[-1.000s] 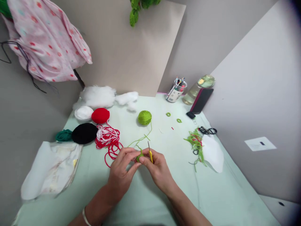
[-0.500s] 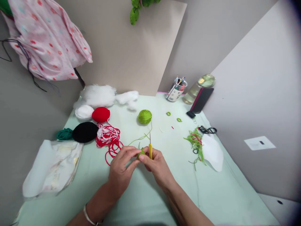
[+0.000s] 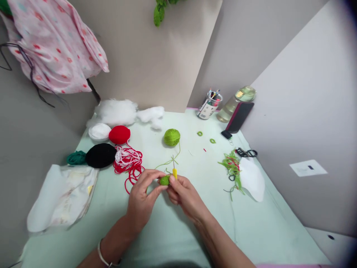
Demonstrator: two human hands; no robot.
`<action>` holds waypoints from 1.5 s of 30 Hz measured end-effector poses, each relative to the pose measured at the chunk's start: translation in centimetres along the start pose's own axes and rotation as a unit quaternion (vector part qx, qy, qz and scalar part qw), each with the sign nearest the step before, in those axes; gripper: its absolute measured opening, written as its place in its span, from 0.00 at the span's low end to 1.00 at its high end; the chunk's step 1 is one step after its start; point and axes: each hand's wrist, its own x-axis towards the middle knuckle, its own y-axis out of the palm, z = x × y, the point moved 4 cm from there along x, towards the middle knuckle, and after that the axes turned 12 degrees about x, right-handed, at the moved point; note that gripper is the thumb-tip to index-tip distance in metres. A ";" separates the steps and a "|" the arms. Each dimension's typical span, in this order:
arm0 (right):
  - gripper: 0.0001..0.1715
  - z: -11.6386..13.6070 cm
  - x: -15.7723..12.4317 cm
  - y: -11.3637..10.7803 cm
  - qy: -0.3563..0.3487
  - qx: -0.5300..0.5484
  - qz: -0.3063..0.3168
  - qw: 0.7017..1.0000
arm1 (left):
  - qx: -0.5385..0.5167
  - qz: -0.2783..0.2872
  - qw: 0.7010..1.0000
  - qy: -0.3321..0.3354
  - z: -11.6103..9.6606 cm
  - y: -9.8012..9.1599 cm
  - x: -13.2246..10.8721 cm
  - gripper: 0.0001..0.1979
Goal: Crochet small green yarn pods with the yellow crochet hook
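Between my two hands is a small green crocheted piece (image 3: 164, 180). My left hand (image 3: 143, 193) pinches its left side with thumb and forefinger. On the other side, my right hand (image 3: 182, 191) presses the piece's edge and also grips a crochet hook (image 3: 174, 172) by its yellow handle, with the thin metal shaft pointing up and away. Green yarn runs from the hands to a green yarn ball (image 3: 171, 137) farther back on the table. The fingertips behind the piece are partly hidden.
Left are red (image 3: 119, 134), white and black yarn balls, tangled red and white yarn (image 3: 128, 160), and white stuffing (image 3: 117, 112). Right are green yarn scraps (image 3: 232, 167), scissors (image 3: 245, 153), a propped phone (image 3: 239, 117), a bottle (image 3: 235, 106) and a pen cup (image 3: 209, 106). Two small green rings lie mid-table.
The crocheted piece has turned and shows more of its surface between the fingers. The hook has shifted slightly left, and my right thumb has moved onto the piece's right edge.
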 end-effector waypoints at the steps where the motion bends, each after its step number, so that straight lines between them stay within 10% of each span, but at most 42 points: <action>1: 0.32 0.0 0.0 0.0 0.004 0.004 0.004 1.000 | -0.002 0.003 1.000 -0.005 0.1 0.0 0.0 0.08; 19: 0.30 0.0 0.1 -0.2 -0.034 -0.010 -0.025 0.999 | -0.007 0.006 1.000 0.004 0.1 0.1 -0.1 0.08; 45: 0.29 0.5 -0.2 0.2 0.019 0.065 0.030 0.997 | -0.290 0.081 0.925 -0.233 1.6 1.1 -0.1 0.10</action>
